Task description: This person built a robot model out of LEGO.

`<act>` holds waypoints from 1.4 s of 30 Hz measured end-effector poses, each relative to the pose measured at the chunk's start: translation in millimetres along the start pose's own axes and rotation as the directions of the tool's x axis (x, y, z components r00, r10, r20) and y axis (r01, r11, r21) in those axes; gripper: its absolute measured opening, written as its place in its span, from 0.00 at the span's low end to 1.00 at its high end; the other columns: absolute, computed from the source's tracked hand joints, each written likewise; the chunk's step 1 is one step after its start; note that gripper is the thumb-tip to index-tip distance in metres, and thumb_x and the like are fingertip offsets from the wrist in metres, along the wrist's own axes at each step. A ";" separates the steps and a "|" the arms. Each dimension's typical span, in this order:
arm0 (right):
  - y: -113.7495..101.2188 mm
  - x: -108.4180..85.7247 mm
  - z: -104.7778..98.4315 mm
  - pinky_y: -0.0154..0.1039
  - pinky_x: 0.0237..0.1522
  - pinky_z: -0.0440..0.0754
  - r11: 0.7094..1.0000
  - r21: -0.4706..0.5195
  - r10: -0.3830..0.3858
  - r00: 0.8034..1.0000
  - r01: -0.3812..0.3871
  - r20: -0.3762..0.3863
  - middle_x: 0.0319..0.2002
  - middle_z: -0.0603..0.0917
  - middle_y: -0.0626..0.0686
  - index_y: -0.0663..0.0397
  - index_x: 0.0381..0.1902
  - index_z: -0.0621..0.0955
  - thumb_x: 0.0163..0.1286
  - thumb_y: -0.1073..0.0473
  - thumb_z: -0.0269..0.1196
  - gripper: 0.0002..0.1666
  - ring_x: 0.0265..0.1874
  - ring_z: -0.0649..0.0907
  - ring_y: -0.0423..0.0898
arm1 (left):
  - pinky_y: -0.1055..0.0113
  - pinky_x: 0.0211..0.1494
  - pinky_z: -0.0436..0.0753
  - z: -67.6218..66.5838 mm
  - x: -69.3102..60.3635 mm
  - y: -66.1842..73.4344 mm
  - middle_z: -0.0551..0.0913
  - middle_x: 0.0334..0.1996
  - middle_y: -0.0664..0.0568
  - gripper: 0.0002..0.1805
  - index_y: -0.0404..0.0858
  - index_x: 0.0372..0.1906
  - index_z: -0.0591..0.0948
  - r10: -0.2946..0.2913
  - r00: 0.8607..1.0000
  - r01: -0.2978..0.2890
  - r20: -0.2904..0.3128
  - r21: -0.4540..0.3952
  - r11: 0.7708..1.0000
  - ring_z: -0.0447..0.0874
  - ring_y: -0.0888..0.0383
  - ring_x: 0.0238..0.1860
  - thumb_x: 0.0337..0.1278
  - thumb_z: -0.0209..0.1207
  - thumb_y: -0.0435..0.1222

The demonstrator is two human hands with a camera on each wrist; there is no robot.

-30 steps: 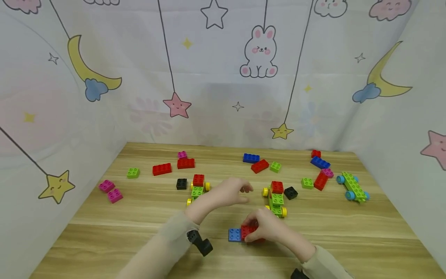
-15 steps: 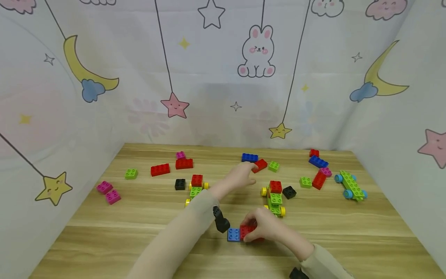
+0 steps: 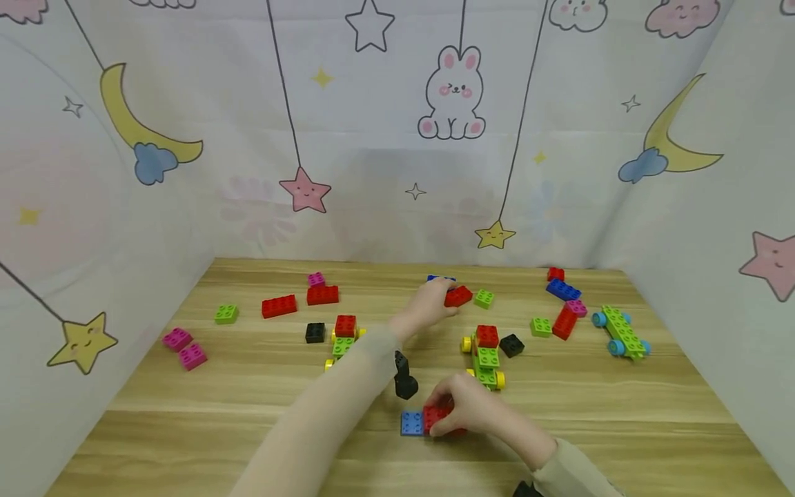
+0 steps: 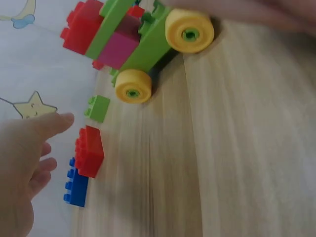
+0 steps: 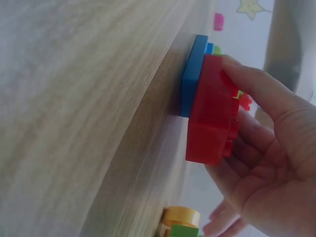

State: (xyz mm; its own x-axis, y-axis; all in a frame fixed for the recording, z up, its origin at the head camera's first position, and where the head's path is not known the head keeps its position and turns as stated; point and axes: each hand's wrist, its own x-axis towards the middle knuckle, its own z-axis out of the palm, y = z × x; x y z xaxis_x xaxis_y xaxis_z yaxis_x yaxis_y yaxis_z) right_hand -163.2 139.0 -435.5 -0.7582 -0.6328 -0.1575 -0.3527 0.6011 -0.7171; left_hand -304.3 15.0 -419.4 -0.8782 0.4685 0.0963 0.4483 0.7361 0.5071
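My right hand pinches a long red brick between thumb and fingers. That brick lies on a light blue plate, whose left studs stay bare. My left hand reaches to the back middle of the table, fingers loosely extended and holding nothing. Close to its fingertips are a red brick and a dark blue brick, the latter partly covered by the hand in the head view. A small green brick lies just right of the red one.
Two toy cars with yellow wheels, a left car partly behind my left sleeve and a right car, stand mid-table. A green base with blue wheels is at the right. Several loose bricks lie around, including pink bricks at the left.
My left hand has moved away from me, from above the table's middle to the red and dark blue bricks at the back. My right hand keeps its grip on the red brick.
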 end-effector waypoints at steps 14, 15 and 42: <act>3.9 0.3 1.6 0.30 0.35 0.77 1.000 -0.001 0.006 1.000 -0.006 -0.015 0.34 0.87 0.44 0.55 0.37 0.88 0.49 0.57 0.78 0.16 0.31 0.77 0.31 | 0.59 0.61 0.78 16.5 18.0 -22.8 0.79 0.57 0.41 0.26 0.31 0.59 0.77 -0.023 1.000 0.022 -0.016 -0.052 0.998 0.78 0.48 0.57 0.56 0.68 0.36; 4.1 0.6 1.9 0.29 0.35 0.77 1.000 -0.002 0.010 1.000 -0.010 -0.014 0.34 0.87 0.44 0.54 0.37 0.88 0.49 0.57 0.78 0.16 0.31 0.77 0.31 | 0.59 0.62 0.78 17.2 18.4 -23.5 0.79 0.57 0.41 0.26 0.31 0.59 0.77 -0.029 0.999 0.028 -0.017 -0.055 0.998 0.78 0.48 0.58 0.57 0.68 0.36; 5.8 0.5 2.0 0.29 0.35 0.76 1.000 0.012 0.022 1.000 -0.022 -0.015 0.34 0.88 0.44 0.53 0.36 0.88 0.50 0.56 0.78 0.16 0.30 0.77 0.31 | 0.60 0.60 0.79 31.3 23.6 -25.1 0.81 0.56 0.42 0.25 0.33 0.58 0.78 -0.145 0.989 0.144 -0.041 -0.036 0.989 0.80 0.49 0.56 0.59 0.67 0.40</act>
State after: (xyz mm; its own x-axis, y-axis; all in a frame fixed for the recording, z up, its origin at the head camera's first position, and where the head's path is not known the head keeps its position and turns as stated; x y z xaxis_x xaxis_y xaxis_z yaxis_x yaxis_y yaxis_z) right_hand -164.6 141.2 -441.1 -0.7740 -0.6119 -0.1630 -0.3293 0.6089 -0.7217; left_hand -331.1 22.9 -456.6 -0.9402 0.3359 0.0569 0.3109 0.7777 0.5464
